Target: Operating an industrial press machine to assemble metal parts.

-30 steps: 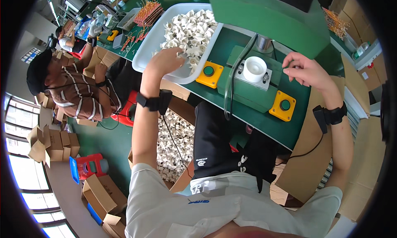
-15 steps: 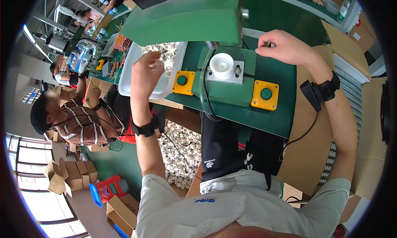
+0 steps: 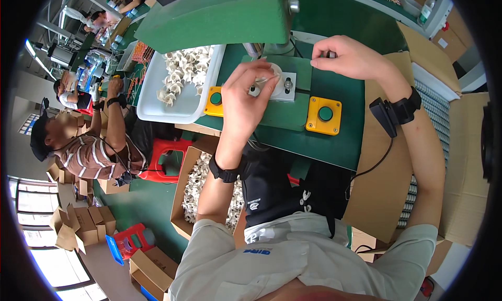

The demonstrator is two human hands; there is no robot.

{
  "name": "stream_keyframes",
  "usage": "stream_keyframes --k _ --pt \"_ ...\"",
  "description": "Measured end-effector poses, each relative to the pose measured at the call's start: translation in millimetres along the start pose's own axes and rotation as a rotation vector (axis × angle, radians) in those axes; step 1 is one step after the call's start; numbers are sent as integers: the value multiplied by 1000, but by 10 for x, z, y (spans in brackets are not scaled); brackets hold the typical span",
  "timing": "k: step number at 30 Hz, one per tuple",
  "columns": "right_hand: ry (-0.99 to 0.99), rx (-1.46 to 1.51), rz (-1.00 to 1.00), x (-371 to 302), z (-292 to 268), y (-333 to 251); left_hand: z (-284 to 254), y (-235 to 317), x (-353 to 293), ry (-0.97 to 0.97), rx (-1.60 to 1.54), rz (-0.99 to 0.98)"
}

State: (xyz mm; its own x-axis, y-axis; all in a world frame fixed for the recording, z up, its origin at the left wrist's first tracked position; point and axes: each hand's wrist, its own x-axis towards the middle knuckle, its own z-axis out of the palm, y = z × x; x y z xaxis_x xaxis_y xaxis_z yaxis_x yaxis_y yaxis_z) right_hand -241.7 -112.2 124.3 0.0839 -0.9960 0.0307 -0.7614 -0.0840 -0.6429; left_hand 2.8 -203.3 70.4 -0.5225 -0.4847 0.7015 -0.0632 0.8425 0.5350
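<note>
My left hand (image 3: 243, 100) reaches over the grey fixture plate (image 3: 287, 87) on the green press bed. Its fingertips grip a white plastic fan-shaped part (image 3: 271, 73) at the plate. My right hand (image 3: 348, 55) hovers just right of the plate, thumb and forefinger pinched on a small part (image 3: 330, 54). Two yellow button boxes flank the plate, one on the left (image 3: 214, 100) and one on the right (image 3: 325, 114). Both wrists wear black bands.
A white tray (image 3: 157, 110) of several white fan parts stands left of the press, under the green machine head (image 3: 219, 19). A cardboard box (image 3: 180, 196) of white parts sits below the bench. A seated co-worker in a striped shirt (image 3: 89, 157) and a red stool (image 3: 167, 154) are left.
My left hand left the white tray and moved right to the fixture plate. My right hand drifted left toward the plate, still pinched. The head view shifted.
</note>
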Motion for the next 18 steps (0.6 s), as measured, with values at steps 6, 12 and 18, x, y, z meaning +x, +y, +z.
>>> stream_keyframes --k 6,12,18 --pt "-169 3 17 -66 80 -127 28 20 -52 70 -16 -40" --pt "-230 -38 23 -75 67 -202 134 -90 -75 203 -121 -85" --pt "-213 -19 20 -83 122 -159 -18 5 -54 72 62 -69"
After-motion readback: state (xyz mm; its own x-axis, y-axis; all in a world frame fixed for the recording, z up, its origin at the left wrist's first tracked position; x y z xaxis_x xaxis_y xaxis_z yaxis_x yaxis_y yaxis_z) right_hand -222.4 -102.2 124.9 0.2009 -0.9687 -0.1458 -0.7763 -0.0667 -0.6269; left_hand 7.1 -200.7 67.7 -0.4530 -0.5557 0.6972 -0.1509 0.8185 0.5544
